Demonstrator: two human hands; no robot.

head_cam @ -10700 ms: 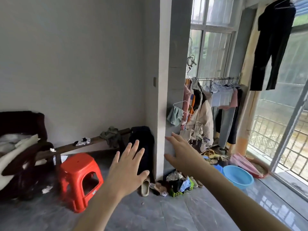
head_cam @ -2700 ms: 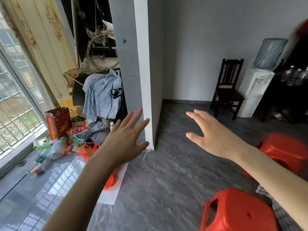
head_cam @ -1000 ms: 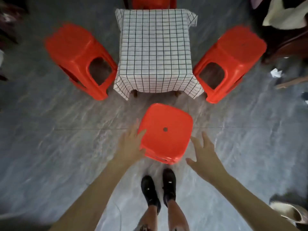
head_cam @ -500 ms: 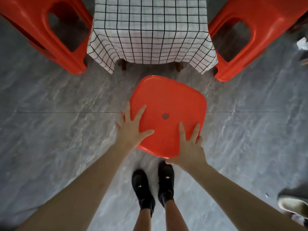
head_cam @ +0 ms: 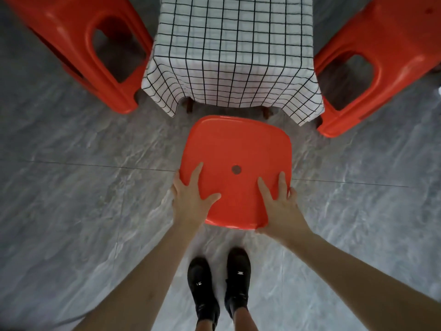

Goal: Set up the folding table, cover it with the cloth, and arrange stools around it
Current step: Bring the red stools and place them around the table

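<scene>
The folding table stands under a white cloth with a black grid [head_cam: 230,51], with two brown legs showing below the hem. Red plastic stools stand at its left [head_cam: 78,44] and right [head_cam: 381,56]. A third red stool [head_cam: 236,149] sits on the near side, close to the cloth's hem. My left hand [head_cam: 191,199] rests flat on the near left of its seat, thumb spread on top and outer fingers over the left edge. My right hand [head_cam: 279,206] holds the near right corner, with fingers on top and the thumb hidden below the rim.
Grey marbled floor tiles [head_cam: 71,187] surround the table, with a thin joint line running across. My black shoes [head_cam: 219,283] stand just behind the near stool. A stool at the table's far side is out of frame.
The near stool has slid a little closer to the table under my hands. One second ago my hands were only reaching for its seat. The view has moved in nearer.
</scene>
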